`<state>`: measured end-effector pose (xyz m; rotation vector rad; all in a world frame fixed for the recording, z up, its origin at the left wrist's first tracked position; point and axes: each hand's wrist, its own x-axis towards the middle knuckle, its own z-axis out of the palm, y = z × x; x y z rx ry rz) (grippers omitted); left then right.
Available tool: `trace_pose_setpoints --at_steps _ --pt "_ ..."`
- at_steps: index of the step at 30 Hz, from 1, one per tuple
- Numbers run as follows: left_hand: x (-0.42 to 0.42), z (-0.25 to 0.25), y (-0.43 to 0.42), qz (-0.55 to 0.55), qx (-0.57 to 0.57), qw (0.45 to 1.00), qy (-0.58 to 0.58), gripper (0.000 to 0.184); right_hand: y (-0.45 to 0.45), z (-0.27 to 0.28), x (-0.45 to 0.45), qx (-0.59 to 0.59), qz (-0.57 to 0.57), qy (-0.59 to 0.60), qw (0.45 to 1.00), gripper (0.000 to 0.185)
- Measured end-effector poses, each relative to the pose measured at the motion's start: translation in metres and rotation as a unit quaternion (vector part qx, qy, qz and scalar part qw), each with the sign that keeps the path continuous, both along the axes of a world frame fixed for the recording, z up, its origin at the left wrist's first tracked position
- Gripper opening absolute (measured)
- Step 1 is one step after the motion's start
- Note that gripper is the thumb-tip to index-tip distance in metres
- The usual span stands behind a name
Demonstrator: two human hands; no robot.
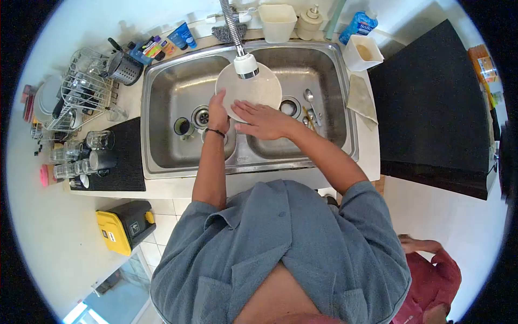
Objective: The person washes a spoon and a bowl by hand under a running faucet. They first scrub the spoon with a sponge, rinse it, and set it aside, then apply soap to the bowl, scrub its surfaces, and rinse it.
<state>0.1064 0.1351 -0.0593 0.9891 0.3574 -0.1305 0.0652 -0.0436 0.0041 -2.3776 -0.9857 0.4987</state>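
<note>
A round white plate is held tilted over the divider of the steel double sink, beneath the white faucet head. My left hand grips the plate's near left edge, thumb up along the rim; its other fingers are partly hidden. Flat against the plate's near face lies my right hand, fingers stretched out. In the left basin a drinking glass with something green in it rests by the drain. Spoons and other cutlery lie in the right basin.
A dish rack and upturned glasses on a black mat stand at left. Behind the sink are bottles, a white container and a soap dispenser. A cloth lies at right. Another person in red is behind, lower right.
</note>
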Motion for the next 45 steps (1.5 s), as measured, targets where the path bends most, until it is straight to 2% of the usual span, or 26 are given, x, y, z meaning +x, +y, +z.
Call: trace_pose_setpoints --at_steps 2,5,6,9,12,15,18,21,25,26,27,28,29,31,32,33,35,36,37,40,42,44,45 --pt "-0.009 0.029 -0.004 -0.019 0.049 0.999 -0.004 0.038 -0.017 0.011 -0.006 -0.046 0.032 -0.017 0.998 0.074" --pt "-0.011 0.064 -0.005 -0.067 0.139 0.988 -0.023 0.040 -0.043 -0.006 0.009 -0.182 0.033 -0.152 0.971 0.078" --pt "-0.011 0.068 -0.004 -0.087 0.171 0.981 -0.032 0.041 -0.050 -0.003 0.015 -0.197 -0.008 -0.178 0.964 0.082" --pt "0.000 0.070 0.002 -0.152 0.199 0.967 -0.046 0.042 -0.058 -0.018 0.051 -0.184 -0.040 -0.342 0.921 0.083" --pt "0.004 0.081 0.006 -0.141 0.246 0.955 -0.089 0.038 -0.053 -0.022 0.062 -0.132 -0.046 -0.360 0.922 0.078" --pt "0.004 0.092 0.008 -0.094 0.219 0.970 -0.051 0.038 -0.041 -0.024 0.059 -0.116 -0.058 -0.340 0.932 0.074" --pt "0.013 0.050 0.019 -0.026 0.146 0.987 -0.060 0.038 -0.029 -0.030 0.035 -0.045 -0.052 -0.276 0.959 0.070" --pt "0.010 0.005 0.015 0.035 0.018 0.999 0.016 0.038 -0.017 -0.024 0.003 0.017 -0.060 -0.200 0.978 0.067" --pt "-0.017 0.005 -0.024 0.004 -0.141 0.990 0.020 0.037 0.011 0.014 -0.019 0.017 -0.079 -0.076 0.994 0.066" --pt "-0.025 0.017 -0.032 -0.026 -0.177 0.983 0.043 0.037 0.016 0.031 -0.019 -0.055 -0.067 -0.024 0.996 0.076" --pt "-0.029 0.025 -0.038 -0.057 -0.213 0.973 0.066 0.038 0.020 0.044 -0.016 -0.067 -0.085 0.042 0.993 0.083" --pt "-0.006 -0.075 -0.013 -0.221 -0.409 0.885 -0.033 0.040 0.023 0.054 -0.012 -0.079 -0.103 0.107 0.986 0.090" --pt "-0.010 -0.081 -0.021 -0.194 -0.443 0.874 -0.048 0.043 0.028 0.058 -0.008 -0.089 -0.119 0.170 0.974 0.098" --pt "-0.026 -0.083 -0.049 -0.137 -0.508 0.847 -0.080 0.048 0.051 0.023 0.016 -0.139 -0.167 0.227 0.949 0.096" --pt "-0.033 -0.076 -0.058 -0.106 -0.647 0.755 -0.028 0.050 0.056 0.011 0.024 -0.163 -0.190 0.254 0.934 0.096" --pt "-0.038 -0.061 -0.067 -0.072 -0.766 0.639 0.024 0.052 0.055 0.013 0.027 -0.158 -0.225 0.223 0.935 0.097" --pt "-0.039 -0.023 -0.087 -0.058 -0.715 0.696 -0.023 0.056 0.052 0.021 0.030 -0.146 -0.293 0.160 0.931 0.101" --pt "-0.037 0.000 -0.096 -0.074 -0.519 0.843 -0.120 0.058 0.051 0.025 0.031 -0.138 -0.326 0.128 0.926 0.104" --pt "-0.036 0.012 -0.099 -0.082 -0.287 0.931 -0.209 0.060 0.051 0.029 0.032 -0.130 -0.357 0.096 0.920 0.106" --pt "-0.034 0.017 -0.093 -0.152 -0.427 0.882 -0.128 0.060 0.047 0.023 0.051 -0.109 -0.428 -0.025 0.897 0.111" --pt "-0.035 0.024 -0.087 -0.161 -0.477 0.861 -0.073 0.060 0.048 0.014 0.062 -0.092 -0.472 -0.091 0.872 0.113" --pt "-0.032 0.034 -0.086 -0.156 -0.469 0.865 -0.089 0.060 0.046 0.010 0.063 -0.122 -0.403 -0.006 0.907 0.109" --pt "-0.028 0.038 -0.089 -0.146 -0.435 0.878 -0.133 0.060 0.046 0.012 0.063 -0.137 -0.366 0.037 0.920 0.107"
